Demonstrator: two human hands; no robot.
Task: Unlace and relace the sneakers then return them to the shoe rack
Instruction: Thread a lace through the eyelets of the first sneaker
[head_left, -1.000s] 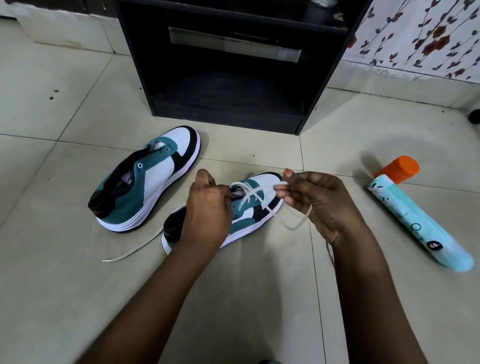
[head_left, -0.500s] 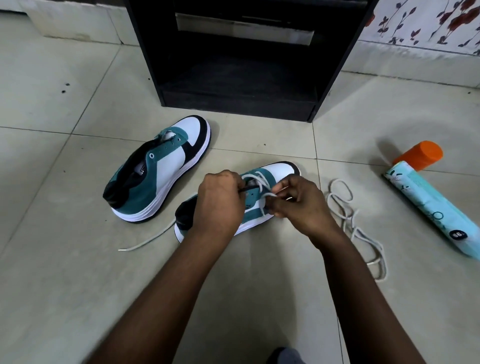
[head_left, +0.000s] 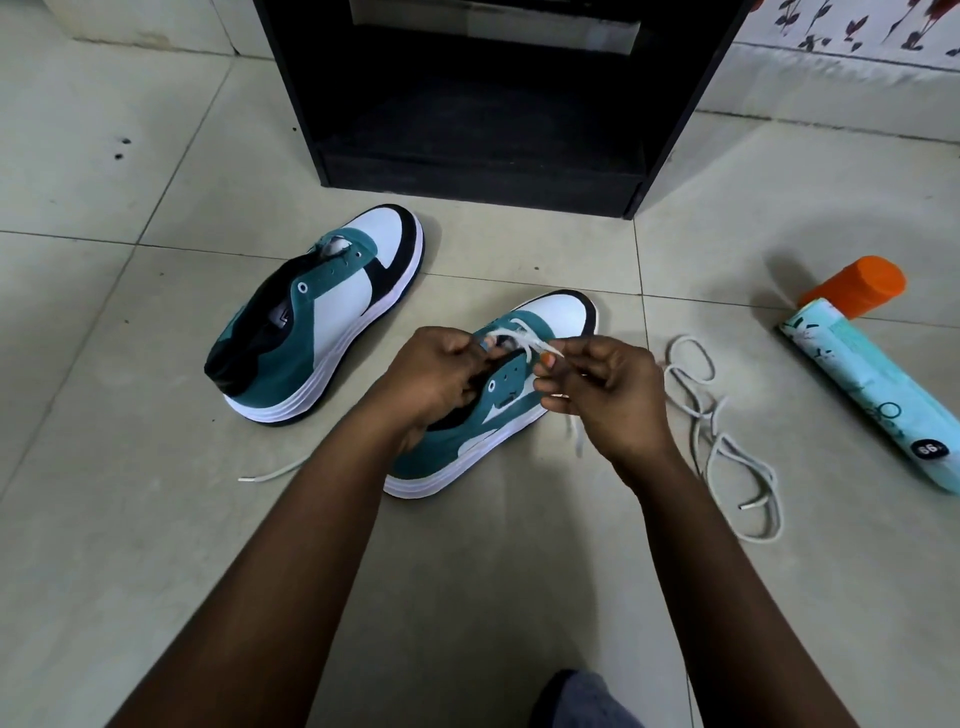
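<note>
Two teal, white and black sneakers lie on the tiled floor. The left sneaker (head_left: 322, 317) has bare eyelets and no lace. My left hand (head_left: 436, 379) grips the tongue side of the near sneaker (head_left: 498, 415). My right hand (head_left: 597, 389) pinches the white lace (head_left: 524, 338) that crosses this sneaker's front eyelets. One lace end (head_left: 270, 473) trails out on the floor to the left. A second loose white lace (head_left: 722, 436) lies coiled on the floor to the right. The black shoe rack (head_left: 467, 104) stands open just behind the shoes.
A light blue spray can (head_left: 878, 384) with an orange cap lies on the floor at the right. A floral curtain or wall covering (head_left: 872, 26) hangs at the top right. A bit of grey cloth (head_left: 587, 701) shows at the bottom edge.
My right hand has drawn back in to the near sneaker's eyelets after pulling lace out to the right. The view has tilted down, so the coiled lace on the right now shows.
</note>
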